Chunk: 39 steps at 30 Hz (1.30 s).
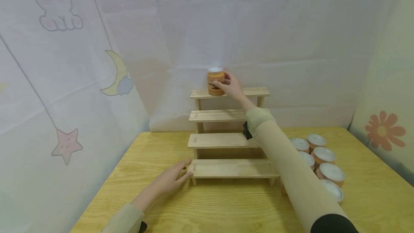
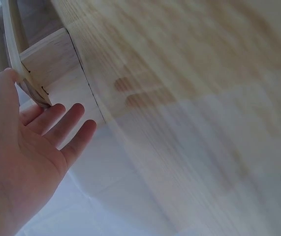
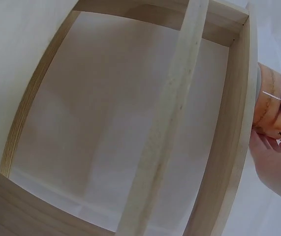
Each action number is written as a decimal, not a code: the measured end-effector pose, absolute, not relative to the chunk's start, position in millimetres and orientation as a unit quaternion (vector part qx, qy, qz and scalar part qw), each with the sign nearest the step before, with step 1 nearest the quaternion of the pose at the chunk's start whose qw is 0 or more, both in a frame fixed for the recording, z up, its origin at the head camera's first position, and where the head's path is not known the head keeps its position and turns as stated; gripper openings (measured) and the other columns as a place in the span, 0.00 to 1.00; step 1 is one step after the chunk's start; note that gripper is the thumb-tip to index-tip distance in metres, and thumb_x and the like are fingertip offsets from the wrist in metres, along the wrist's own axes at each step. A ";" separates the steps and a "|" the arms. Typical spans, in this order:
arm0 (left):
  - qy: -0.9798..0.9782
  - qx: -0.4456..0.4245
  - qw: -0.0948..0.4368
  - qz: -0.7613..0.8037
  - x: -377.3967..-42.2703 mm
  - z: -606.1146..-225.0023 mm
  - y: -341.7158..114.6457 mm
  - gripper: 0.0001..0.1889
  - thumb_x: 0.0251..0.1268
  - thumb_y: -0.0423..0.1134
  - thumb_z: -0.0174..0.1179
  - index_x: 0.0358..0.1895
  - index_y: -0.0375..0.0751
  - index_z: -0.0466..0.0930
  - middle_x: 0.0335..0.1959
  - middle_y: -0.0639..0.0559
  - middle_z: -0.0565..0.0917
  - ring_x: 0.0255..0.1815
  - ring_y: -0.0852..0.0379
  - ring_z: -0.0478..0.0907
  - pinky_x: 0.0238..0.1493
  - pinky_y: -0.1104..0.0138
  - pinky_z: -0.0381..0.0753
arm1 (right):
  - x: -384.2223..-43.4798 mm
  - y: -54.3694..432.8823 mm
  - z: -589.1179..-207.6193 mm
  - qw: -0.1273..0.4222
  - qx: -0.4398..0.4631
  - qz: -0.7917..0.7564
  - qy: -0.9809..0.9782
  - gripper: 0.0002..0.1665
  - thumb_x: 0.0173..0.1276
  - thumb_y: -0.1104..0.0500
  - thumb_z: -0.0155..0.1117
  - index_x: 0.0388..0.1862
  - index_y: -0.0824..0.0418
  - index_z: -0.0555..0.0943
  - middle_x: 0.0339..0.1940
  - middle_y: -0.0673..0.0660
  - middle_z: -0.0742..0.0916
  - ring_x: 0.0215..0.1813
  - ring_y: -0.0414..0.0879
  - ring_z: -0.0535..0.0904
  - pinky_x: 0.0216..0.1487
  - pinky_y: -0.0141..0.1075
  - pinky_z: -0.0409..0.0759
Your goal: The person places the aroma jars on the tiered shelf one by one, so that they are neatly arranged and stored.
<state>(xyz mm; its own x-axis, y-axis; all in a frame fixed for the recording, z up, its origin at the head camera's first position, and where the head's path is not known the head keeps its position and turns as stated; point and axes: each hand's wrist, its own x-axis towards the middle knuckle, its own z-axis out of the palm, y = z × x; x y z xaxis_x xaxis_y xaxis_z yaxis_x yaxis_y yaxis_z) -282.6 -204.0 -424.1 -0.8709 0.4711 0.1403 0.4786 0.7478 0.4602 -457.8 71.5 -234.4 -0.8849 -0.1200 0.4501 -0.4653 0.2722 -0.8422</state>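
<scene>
A four-step wooden display stand is set on the table. My right hand grips an orange jar with a pale lid and dark lettering, upright on the top step, left of its middle. In the right wrist view the jar and part of the right hand show at the right edge, beyond a board. My left hand holds the left end of the lowest step. Seen from the left wrist, that hand pinches the board's end between thumb and index finger, other fingers spread.
Several orange jars with pale lids stand grouped on the right of the wooden table, partly behind the right forearm. A white cloth backdrop hangs behind the stand, and printed cloth closes off the left side.
</scene>
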 end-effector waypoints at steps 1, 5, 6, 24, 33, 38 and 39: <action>-0.935 -0.252 0.006 -0.248 -282.2 -423.9 -204.1 0.34 0.70 0.61 0.44 0.72 0.45 0.57 0.69 0.46 0.65 0.62 0.45 0.73 0.62 0.52 0.71 | -457.9 70.9 -234.6 0.151 0.187 0.574 -0.783 0.41 0.64 0.50 0.65 0.72 0.59 0.60 0.65 0.59 0.73 0.65 0.52 0.70 0.64 0.42 0.72; -0.937 -0.249 0.004 -0.246 -281.9 -423.5 -204.7 0.34 0.69 0.61 0.44 0.72 0.46 0.57 0.70 0.47 0.65 0.62 0.46 0.73 0.62 0.52 0.71 | -458.3 70.3 -235.8 0.151 0.183 0.570 -0.786 0.40 0.63 0.49 0.65 0.71 0.57 0.61 0.63 0.58 0.74 0.65 0.52 0.70 0.65 0.42 0.71; -0.936 -0.250 0.004 -0.246 -282.0 -423.6 -204.8 0.34 0.69 0.61 0.44 0.72 0.45 0.57 0.70 0.47 0.65 0.61 0.46 0.73 0.62 0.52 0.71 | -458.5 70.6 -236.0 0.151 0.182 0.567 -0.789 0.40 0.63 0.49 0.65 0.71 0.57 0.61 0.63 0.58 0.74 0.65 0.52 0.70 0.65 0.42 0.70; -0.937 -0.242 -0.001 -0.253 -290.9 -423.5 -202.9 0.35 0.70 0.61 0.43 0.73 0.47 0.54 0.71 0.48 0.63 0.63 0.47 0.72 0.64 0.52 0.69 | -417.3 126.6 -227.6 0.151 0.199 0.486 -0.837 0.39 0.64 0.43 0.63 0.68 0.60 0.66 0.68 0.58 0.72 0.69 0.54 0.65 0.69 0.48 0.65; -0.940 -0.237 0.001 -0.247 -293.2 -421.3 -207.2 0.35 0.68 0.63 0.44 0.73 0.49 0.55 0.70 0.48 0.65 0.63 0.48 0.71 0.63 0.51 0.70 | -371.1 161.7 -233.7 0.147 0.243 0.456 -0.844 0.34 0.65 0.49 0.63 0.67 0.60 0.67 0.67 0.61 0.72 0.67 0.56 0.67 0.67 0.52 0.65; -0.941 -0.230 0.001 -0.250 -296.7 -421.1 -206.5 0.36 0.68 0.64 0.44 0.73 0.51 0.55 0.70 0.50 0.64 0.64 0.49 0.70 0.64 0.51 0.69 | -337.8 186.6 -238.8 0.146 0.258 0.420 -0.858 0.31 0.66 0.52 0.64 0.64 0.62 0.70 0.65 0.62 0.74 0.67 0.57 0.67 0.69 0.53 0.62; -0.940 -0.231 0.002 -0.250 -297.6 -421.0 -206.3 0.36 0.68 0.64 0.44 0.73 0.50 0.55 0.70 0.50 0.64 0.64 0.49 0.70 0.64 0.52 0.69 | -330.5 192.3 -240.4 0.144 0.258 0.415 -0.860 0.30 0.65 0.53 0.64 0.64 0.62 0.70 0.64 0.62 0.75 0.67 0.57 0.68 0.69 0.52 0.61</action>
<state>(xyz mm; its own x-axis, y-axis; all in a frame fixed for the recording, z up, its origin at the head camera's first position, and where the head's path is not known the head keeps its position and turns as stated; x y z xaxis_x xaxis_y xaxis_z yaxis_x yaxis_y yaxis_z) -297.6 -206.3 -421.0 -0.8928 0.4343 0.1193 0.4361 0.7674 0.4700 -330.5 192.3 -240.4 -0.8249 -0.3247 0.4627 -0.5643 0.5215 -0.6400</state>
